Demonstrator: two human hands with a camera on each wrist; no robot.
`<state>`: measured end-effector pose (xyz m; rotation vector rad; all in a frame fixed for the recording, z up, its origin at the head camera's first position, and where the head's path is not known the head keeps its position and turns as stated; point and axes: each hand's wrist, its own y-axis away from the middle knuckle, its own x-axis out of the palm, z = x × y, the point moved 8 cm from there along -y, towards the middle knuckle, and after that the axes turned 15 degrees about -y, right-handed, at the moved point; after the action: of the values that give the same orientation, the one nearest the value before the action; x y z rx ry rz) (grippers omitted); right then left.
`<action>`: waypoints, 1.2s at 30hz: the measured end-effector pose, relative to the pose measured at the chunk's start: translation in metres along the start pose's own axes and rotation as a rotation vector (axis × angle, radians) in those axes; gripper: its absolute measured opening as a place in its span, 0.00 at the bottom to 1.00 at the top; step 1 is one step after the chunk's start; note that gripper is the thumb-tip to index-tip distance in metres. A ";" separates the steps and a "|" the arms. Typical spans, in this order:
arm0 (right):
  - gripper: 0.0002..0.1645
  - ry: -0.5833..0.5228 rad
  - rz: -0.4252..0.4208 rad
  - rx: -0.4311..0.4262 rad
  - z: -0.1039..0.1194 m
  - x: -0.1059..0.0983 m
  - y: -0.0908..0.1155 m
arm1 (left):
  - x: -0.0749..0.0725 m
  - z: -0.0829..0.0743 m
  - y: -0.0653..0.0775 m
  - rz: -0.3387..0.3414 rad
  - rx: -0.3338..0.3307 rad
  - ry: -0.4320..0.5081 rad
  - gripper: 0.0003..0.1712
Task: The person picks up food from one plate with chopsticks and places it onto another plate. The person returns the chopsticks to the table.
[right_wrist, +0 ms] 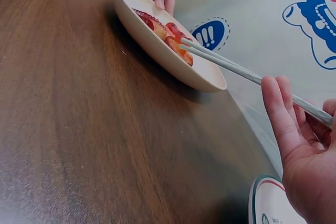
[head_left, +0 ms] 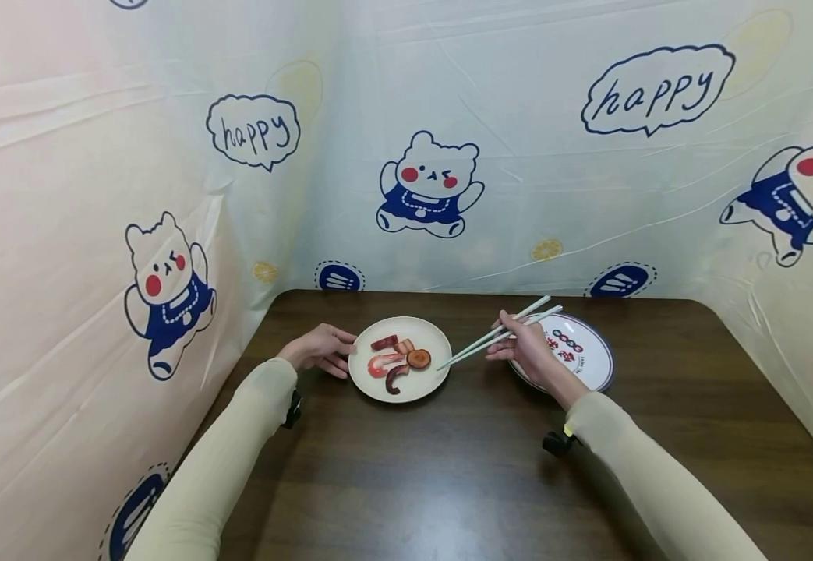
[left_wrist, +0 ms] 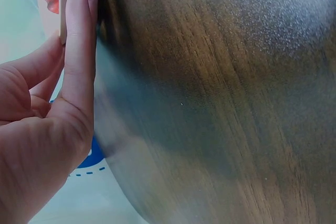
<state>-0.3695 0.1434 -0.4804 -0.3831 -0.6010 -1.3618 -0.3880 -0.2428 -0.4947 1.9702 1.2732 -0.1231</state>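
My left hand (head_left: 319,350) holds the near-left rim of a cream plate (head_left: 437,340), thumb at the rim and fingers under it in the left wrist view. On this plate lie several food pieces: a pinkish-red shrimp (head_left: 382,365), a round brown slice (head_left: 418,358), a dark curled tentacle (head_left: 394,380) and small reddish chunks (head_left: 383,343). A pair of pale chopsticks (head_left: 479,342) is gripped in my right hand (head_left: 531,348). Their tips come close together over the plate's right side, with no food between them.
Partly beneath my right hand, a white plate (head_left: 599,360) with a blue rim and red print sits on the brown wooden table (head_left: 406,475). A patterned cloth (head_left: 518,93) hangs behind and beside the table.
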 end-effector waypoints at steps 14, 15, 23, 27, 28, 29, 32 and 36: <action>0.20 -0.021 0.003 0.020 0.006 -0.007 0.019 | 0.003 0.002 0.001 -0.002 -0.007 0.002 0.29; 0.20 -0.024 0.001 0.015 0.006 -0.007 0.021 | 0.003 0.001 0.001 -0.001 -0.006 -0.003 0.29; 0.20 -0.011 0.020 -0.037 0.016 -0.009 0.031 | 0.001 0.000 0.000 -0.006 -0.006 -0.010 0.29; 0.20 -0.027 0.007 -0.050 0.019 -0.013 0.035 | 0.000 0.000 -0.001 -0.004 -0.008 -0.008 0.29; 0.20 -0.034 0.003 -0.056 0.020 -0.013 0.036 | 0.000 0.000 -0.001 -0.004 -0.007 -0.011 0.29; 0.19 -0.038 0.005 -0.060 0.020 -0.014 0.037 | 0.000 0.000 -0.001 -0.003 -0.006 -0.012 0.29; 0.19 -0.042 0.005 -0.080 0.022 -0.017 0.041 | -0.001 0.000 -0.001 -0.003 -0.013 -0.013 0.29; 0.20 -0.005 -0.006 -0.110 0.024 -0.022 0.045 | -0.001 -0.002 0.001 -0.006 -0.020 -0.025 0.29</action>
<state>-0.3319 0.1833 -0.4709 -0.4733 -0.5332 -1.4037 -0.3883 -0.2426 -0.4918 1.9421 1.2599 -0.1363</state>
